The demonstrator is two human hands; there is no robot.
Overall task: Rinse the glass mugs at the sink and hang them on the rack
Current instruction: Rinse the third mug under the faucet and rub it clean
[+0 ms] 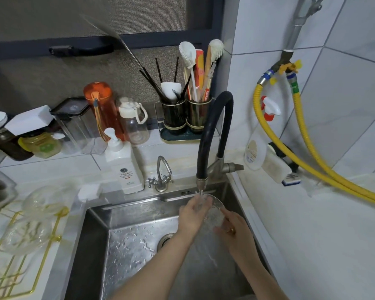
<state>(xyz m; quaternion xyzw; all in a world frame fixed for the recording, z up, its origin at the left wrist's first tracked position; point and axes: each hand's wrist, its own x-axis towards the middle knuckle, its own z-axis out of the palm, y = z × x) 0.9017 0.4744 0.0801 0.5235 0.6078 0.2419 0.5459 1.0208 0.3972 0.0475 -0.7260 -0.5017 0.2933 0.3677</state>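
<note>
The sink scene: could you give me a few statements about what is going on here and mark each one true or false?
1. Water runs from the black faucet onto the glass mug. True.
2. Only one hand touches the mug. False: the left hand and the right hand both hold it.
3. The gold rack stands left of the sink. True.
4. The rack holds no glassware. False: at least two clear glass pieces already sit on it.
5. The pump soap bottle is orange. False: it is white; the orange bottle stands behind it.
</note>
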